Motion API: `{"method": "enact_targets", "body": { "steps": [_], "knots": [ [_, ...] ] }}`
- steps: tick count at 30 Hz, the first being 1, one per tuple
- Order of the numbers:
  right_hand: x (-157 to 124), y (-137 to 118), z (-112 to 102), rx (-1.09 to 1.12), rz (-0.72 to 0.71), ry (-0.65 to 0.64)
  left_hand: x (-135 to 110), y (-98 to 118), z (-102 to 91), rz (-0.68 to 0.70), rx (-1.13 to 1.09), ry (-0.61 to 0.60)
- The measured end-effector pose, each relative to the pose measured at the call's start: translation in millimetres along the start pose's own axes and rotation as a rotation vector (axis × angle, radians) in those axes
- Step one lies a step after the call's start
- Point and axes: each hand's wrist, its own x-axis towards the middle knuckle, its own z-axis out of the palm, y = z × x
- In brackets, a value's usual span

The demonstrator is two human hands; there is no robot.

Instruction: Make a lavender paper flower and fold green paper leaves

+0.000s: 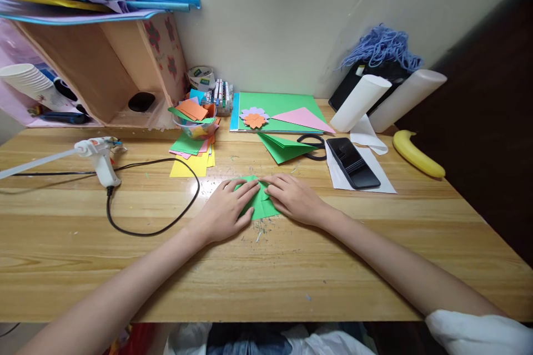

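- Work piece: a small green paper (262,209) lies flat on the table (266,288) at the centre of the frame. Crease lines show on its exposed part.
- Left hand (227,208): palm down, fingers spread and laid across the left portion of the paper. It presses from above; no grasp is observed.
- Right hand (297,198): fingers extended toward the left of the frame, tips resting on the paper's upper right portion. Its thumb is not clearly visible; I cannot tell whether it pinches an edge.
- Governing relation: the paper lies directly between the hands, to the right of the left palm and to the left of the right palm. Both hands touch it. The left hand covers more of its surface, so neither is judged clearly nearer.
- Axis: the exposed strip runs from upper left to lower right, between the two sets of fingers. The long axis of the whole sheet cannot be determined, as its left side is covered.
- Adjacent items: small scraps (259,236) lie just below the paper; yellow paper (187,167) lies to the upper left of it; a folded green sheet (283,150) and scissors (318,158) lie above, toward the right.
- Outlying items: glue gun (101,161), left of frame; phone (353,163), right of centre; banana (416,154), farther right.
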Motion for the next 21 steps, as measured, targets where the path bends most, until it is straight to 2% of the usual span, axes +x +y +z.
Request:
{"method": "enact_targets", "body": {
  "steps": [12,21],
  "knots": [
    [3.3,-0.9,-4.8,0.151,0.061,-0.021,1.1,0.4,-1.6,0.011,0.032,-0.019],
    [-2.6,1.0,-7.6,0.092,0.055,0.026,1.0,0.1,-2.7,0.013,0.029,-0.019]
  ]
}}
